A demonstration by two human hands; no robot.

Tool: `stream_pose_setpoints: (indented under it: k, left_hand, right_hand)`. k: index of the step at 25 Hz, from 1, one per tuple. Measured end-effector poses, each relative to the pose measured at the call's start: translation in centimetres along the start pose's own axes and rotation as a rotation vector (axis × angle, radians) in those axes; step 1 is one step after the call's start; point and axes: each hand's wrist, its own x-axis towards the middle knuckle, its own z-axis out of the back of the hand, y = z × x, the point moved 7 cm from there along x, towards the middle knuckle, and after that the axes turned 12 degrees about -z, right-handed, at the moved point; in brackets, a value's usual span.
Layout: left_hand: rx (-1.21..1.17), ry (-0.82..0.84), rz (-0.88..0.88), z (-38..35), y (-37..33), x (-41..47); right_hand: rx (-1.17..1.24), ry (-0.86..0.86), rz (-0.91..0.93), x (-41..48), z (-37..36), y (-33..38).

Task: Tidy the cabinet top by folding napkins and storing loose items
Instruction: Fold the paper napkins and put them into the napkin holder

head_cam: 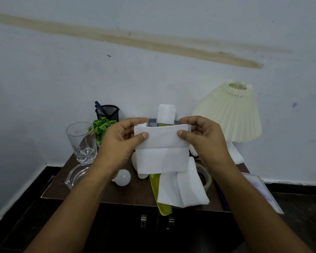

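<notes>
— Fingers (143, 135) first: what are they doing?

— Both hands pinch one white napkin (161, 152) by its upper corners, thumbs in front, the other fingers behind. The left hand (117, 143) has the left corner, the right hand (206, 137) the right. The napkin hangs in the air above the table (91, 189), its top part folded down over the front.

— What can't you make out?

— Plenty sits behind the napkin. A grey holder (151, 122) with a white folded piece (166, 114) standing in it shows only along its top edge. A yellow-green comb (163, 209) pokes out below, mostly covered by more loose napkins (182, 190) lying on the table. A tape roll (207, 177) is half hidden by the right wrist, and a white rounded thing by the left wrist I cannot identify.

— And the surface, the room?

— Dark brown cabinet top against a pale, stained wall. On the left stand a drinking glass (81, 141), a clear glass ashtray (75, 177), a small green plant (101, 127) and a black mesh pen cup (108, 112). A white bulb (123, 177) lies near the left wrist. A pleated cream lampshade (232, 114) fills the right rear, and a flat framed sheet (263, 192) overhangs the right edge.
</notes>
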Motion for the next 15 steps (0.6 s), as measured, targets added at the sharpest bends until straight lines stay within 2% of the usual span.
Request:
stream_pose_setpoints:
  k: [9, 11, 13, 15]
  left_hand:
    - [0.338, -0.059, -0.184, 2.0, -1.6, 0.3]
    - [0.219, -0.062, -0.143, 2.0, -1.5, 0.4]
    - [0.084, -0.079, -0.104, 1.7, -1.5, 0.3]
    - [-0.018, -0.115, -0.051, 1.3, -1.2, 0.1]
  right_hand:
    - [-0.151, -0.05, 0.059, -0.5, -0.3, 0.5]
    - [-0.085, -0.026, 0.034, -0.7, -0.3, 0.7]
    - [0.067, 0.093, -0.035, -0.8, -1.0, 0.6]
    - [0.098, 0.229, -0.109, -1.0, -2.1, -0.1]
